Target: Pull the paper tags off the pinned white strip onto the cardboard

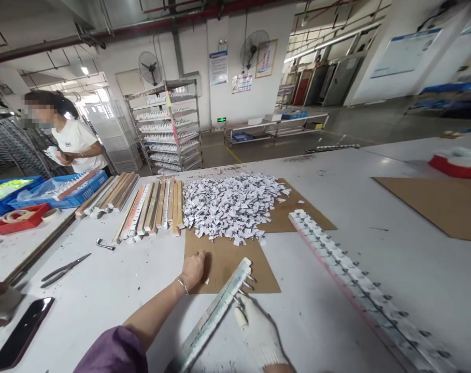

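Left hand (192, 268), fingers curled, rests on cardboard (227, 261) on the table (394, 259) just short of the clip pile (229, 204). Gloved right hand (258, 331) pinches a clip against the partly filled strip (215, 313). One loaded strip (355, 280) lies right; most clips remain loose.

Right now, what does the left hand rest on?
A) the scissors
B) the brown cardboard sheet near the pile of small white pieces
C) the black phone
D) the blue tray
B: the left hand lies on the edge of the cardboard sheet, just below the pile of white pieces; the scissors lie apart, further to the left.
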`<act>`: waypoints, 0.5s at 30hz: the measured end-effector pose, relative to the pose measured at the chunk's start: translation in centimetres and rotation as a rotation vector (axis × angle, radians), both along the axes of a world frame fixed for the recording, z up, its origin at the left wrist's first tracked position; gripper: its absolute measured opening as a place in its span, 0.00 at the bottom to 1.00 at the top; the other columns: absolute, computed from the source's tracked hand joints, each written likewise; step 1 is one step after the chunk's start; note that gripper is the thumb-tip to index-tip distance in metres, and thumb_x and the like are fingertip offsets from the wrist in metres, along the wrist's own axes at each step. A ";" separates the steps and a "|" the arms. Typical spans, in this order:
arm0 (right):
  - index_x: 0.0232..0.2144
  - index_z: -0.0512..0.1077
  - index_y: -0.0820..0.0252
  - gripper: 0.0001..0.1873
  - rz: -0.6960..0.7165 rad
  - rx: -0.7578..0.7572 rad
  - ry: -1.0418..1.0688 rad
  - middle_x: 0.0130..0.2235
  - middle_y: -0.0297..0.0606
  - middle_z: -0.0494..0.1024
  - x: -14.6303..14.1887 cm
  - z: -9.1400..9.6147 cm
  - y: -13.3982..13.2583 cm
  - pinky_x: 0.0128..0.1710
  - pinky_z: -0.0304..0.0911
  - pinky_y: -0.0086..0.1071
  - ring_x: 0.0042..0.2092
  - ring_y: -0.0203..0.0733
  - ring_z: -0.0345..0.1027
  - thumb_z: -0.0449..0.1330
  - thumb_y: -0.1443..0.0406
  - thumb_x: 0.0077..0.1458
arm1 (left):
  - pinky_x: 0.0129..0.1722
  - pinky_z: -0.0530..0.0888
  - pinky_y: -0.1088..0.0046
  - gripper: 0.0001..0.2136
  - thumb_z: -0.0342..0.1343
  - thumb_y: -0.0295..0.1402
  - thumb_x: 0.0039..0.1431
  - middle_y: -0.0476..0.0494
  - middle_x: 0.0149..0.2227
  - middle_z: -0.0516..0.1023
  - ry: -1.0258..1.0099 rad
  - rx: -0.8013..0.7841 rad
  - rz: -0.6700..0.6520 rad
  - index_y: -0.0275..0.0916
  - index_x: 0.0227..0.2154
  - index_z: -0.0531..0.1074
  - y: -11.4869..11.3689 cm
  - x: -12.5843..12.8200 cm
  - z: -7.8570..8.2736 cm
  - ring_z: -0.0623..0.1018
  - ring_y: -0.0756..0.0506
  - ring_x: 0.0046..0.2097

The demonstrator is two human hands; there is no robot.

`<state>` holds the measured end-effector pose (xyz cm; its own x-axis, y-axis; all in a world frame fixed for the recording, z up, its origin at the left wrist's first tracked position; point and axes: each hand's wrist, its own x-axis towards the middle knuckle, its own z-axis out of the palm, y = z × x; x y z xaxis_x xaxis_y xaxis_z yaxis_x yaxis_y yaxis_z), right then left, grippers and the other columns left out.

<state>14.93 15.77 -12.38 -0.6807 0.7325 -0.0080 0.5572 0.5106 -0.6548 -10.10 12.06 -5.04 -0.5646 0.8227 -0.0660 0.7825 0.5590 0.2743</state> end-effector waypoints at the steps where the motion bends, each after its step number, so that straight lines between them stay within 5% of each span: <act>1: 0.59 0.68 0.55 0.24 -0.001 0.002 0.014 0.58 0.43 0.76 0.0 0.2 0.0 0.57 0.64 0.41 0.58 0.48 0.71 0.46 0.60 0.64 | 0.41 0.73 0.67 0.10 0.49 0.22 0.65 0.37 0.41 0.79 0.001 0.012 0.000 0.37 0.46 0.71 -0.2 0.3 0.3 0.82 0.41 0.41; 6: 0.61 0.67 0.58 0.26 0.007 -0.091 0.086 0.58 0.46 0.76 0.9 3.0 -0.3 0.58 0.64 0.39 0.57 0.48 0.71 0.51 0.64 0.61 | 0.41 0.72 0.70 0.06 0.48 0.25 0.67 0.36 0.46 0.75 -0.085 0.243 0.032 0.37 0.39 0.70 -1.8 2.1 2.8 0.79 0.45 0.42; 11: 0.55 0.72 0.56 0.19 -0.001 -0.108 0.107 0.46 0.42 0.82 1.6 7.8 -2.1 0.47 0.70 0.36 0.46 0.45 0.76 0.55 0.59 0.64 | 0.27 0.67 0.75 0.13 0.59 0.43 0.62 0.53 0.24 0.69 -1.011 0.689 -0.028 0.40 0.32 0.66 -5.4 8.2 5.2 0.68 0.51 0.25; 15: 0.51 0.73 0.58 0.19 0.034 -0.138 0.052 0.47 0.41 0.79 2.5 9.1 -4.0 0.46 0.71 0.39 0.44 0.42 0.74 0.58 0.53 0.65 | 0.27 0.66 0.76 0.18 0.64 0.48 0.57 0.54 0.23 0.71 -1.251 0.684 -0.026 0.39 0.32 0.68 -8.1 11.9 6.8 0.69 0.52 0.24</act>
<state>17.48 11.81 -3.25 -0.7072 0.7035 -0.0705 0.5043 0.4320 -0.7477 1.79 3.95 1.71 -0.4161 0.9045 -0.0936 -0.1641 0.0265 0.9861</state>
